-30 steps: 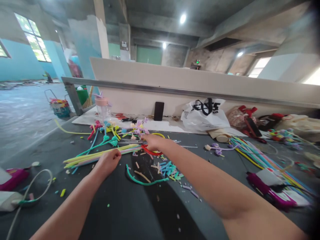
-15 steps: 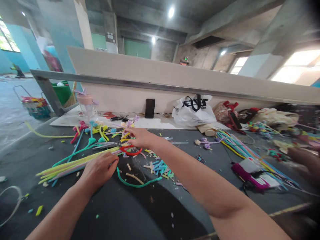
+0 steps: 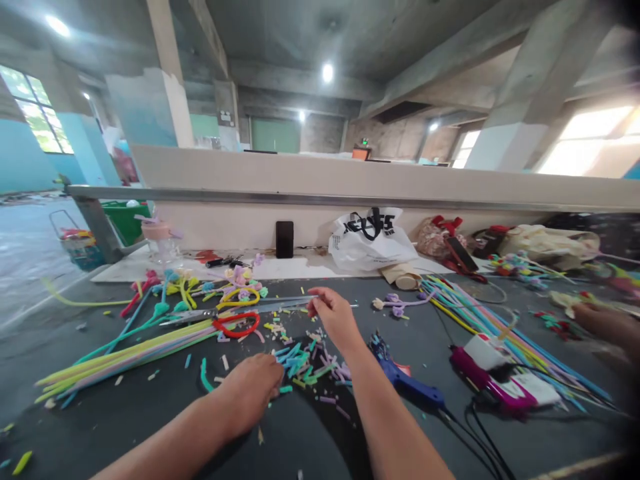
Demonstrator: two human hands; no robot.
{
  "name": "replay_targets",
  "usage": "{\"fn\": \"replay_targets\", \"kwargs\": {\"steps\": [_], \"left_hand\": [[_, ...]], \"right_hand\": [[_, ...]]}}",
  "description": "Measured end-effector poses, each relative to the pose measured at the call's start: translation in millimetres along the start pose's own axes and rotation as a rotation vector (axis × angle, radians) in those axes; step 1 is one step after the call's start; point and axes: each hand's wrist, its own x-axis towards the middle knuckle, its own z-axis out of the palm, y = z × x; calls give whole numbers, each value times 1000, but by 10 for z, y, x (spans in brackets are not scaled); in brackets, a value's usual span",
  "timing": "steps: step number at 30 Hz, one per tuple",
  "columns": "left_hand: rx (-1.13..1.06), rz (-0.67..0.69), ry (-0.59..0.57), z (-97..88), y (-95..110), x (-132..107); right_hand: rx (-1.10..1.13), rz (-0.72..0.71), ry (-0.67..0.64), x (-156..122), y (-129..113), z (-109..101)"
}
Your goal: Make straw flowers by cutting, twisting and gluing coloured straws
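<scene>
My right hand point(image 3: 334, 319) is pinched around one end of a clear glue stick point(image 3: 287, 305) in the middle of the table. My left hand point(image 3: 255, 387) is curled palm down at the pile of cut chenille stem pieces point(image 3: 299, 363); its fingertips are hidden. A teal stem point(image 3: 205, 377) runs beneath this hand. Scissors point(image 3: 200, 316) with one yellow and one red handle lie left of my right hand, their blades on a bundle of long chenille stems point(image 3: 125, 357). Right of my right forearm rests a blue glue gun point(image 3: 410, 383).
Fuzzy flowers point(image 3: 240, 277) crowd the back left, near a phone point(image 3: 285, 240) leaning upright. A white bag point(image 3: 373, 243) stands behind. More stems point(image 3: 470, 307) and a magenta-and-white device point(image 3: 493, 383) with cables lie right. Another person's hand point(image 3: 603, 323) works at the far right.
My right hand has left the scissors' handles and come right to the glue stick. The left hand has moved right to the cut pieces. The view has shifted, bringing the glue gun into sight.
</scene>
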Motion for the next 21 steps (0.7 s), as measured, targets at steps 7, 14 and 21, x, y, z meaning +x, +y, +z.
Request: {"fn": "replay_targets", "kwargs": {"steps": [7,14,21], "left_hand": [[-1167,-257,110,-319,29,168],[-1673,-251,140,-365,73,331],[-1584,-378,211,-232,64,299]], "right_hand": [[150,37,-81,-102,67,47],[632,139,-393,-203,15,141],[677,258,-439,-245,87,245]]}}
